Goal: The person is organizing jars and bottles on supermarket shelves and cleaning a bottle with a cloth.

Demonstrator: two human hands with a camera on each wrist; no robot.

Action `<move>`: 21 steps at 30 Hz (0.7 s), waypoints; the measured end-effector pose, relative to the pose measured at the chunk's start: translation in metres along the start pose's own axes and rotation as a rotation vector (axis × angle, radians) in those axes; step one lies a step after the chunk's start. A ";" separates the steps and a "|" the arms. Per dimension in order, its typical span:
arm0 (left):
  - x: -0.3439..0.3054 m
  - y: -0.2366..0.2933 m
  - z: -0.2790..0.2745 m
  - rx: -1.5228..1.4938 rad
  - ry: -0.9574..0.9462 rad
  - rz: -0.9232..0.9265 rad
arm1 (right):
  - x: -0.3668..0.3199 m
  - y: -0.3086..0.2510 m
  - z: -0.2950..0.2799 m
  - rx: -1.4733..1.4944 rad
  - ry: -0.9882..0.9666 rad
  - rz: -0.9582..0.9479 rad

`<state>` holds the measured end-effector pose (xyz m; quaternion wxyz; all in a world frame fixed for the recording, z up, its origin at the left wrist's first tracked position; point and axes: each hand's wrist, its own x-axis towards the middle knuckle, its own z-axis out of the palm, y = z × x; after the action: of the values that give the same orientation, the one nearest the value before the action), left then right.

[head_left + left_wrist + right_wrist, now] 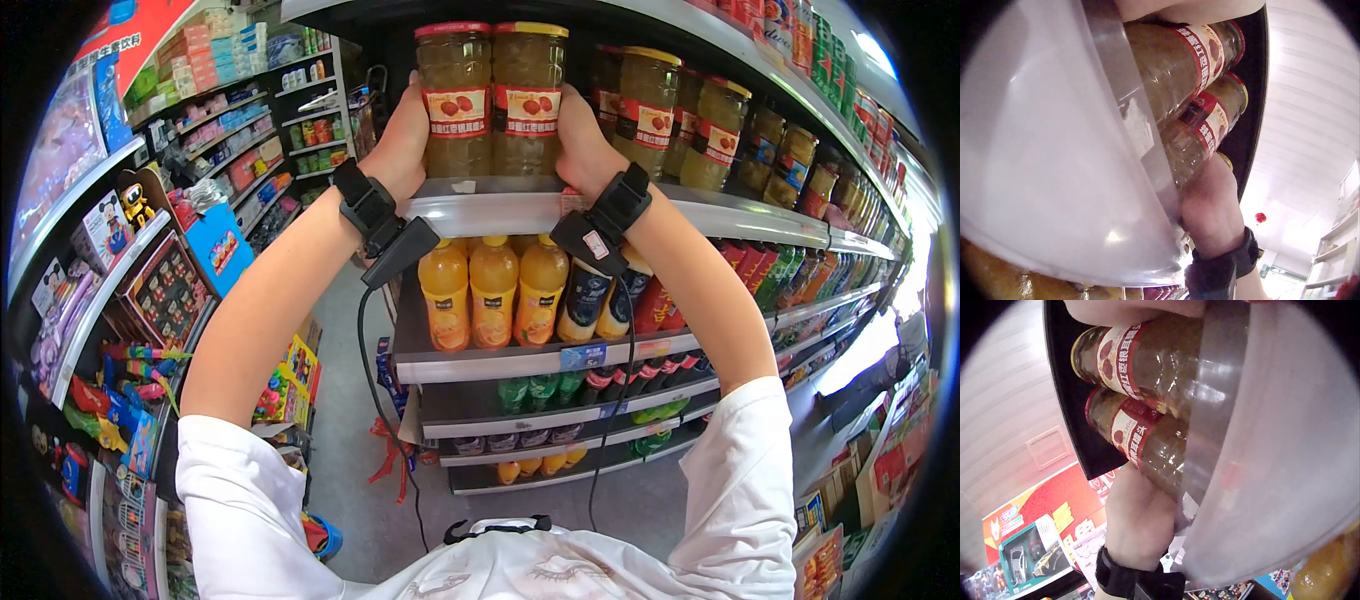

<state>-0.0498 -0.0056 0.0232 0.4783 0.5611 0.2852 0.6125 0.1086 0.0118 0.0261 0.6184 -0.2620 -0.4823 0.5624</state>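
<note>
Two jars bracketed between your hands at the shelf front

You have the hold itself in hand, as I judge it: your left hand (402,145) presses the left side of the red-lidded jar (457,70), and your right hand (590,150) presses the right side of the yellow-lidded jar (530,70); both jars are upright and close side by side, just behind the clear shelf lip (490,213); that lip hides their bases, so I cannot tell whether they rest on the shelf; your fingers run out of sight behind the glass, so I cannot tell whether they are curled or straight; any move from here would call for even pressure from both sides and jars kept level, since uneven pressure could let one slip or catch the lip

Counting for you: two jars between two hands, one lid red and one yellow; to the right on the same shelf, two yellow-lidded jars stand out, a near-left one (647,90) and a further-right one (716,135), with more beyond, too overlapped to number; on the level below, three orange-juice bottles (492,290) show at the front left, with two dark-labelled bottles (583,295) just to their right
</note>
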 end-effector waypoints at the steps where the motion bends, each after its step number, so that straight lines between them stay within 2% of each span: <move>1: -0.001 0.000 0.000 0.002 0.006 0.002 | 0.001 0.001 0.000 -0.002 -0.003 0.000; 21: -0.001 -0.003 -0.004 0.024 -0.041 -0.003 | 0.000 0.001 -0.007 -0.017 -0.077 -0.060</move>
<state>-0.0531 -0.0048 0.0195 0.4784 0.5786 0.2836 0.5967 0.1148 0.0134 0.0227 0.6138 -0.2308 -0.5181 0.5491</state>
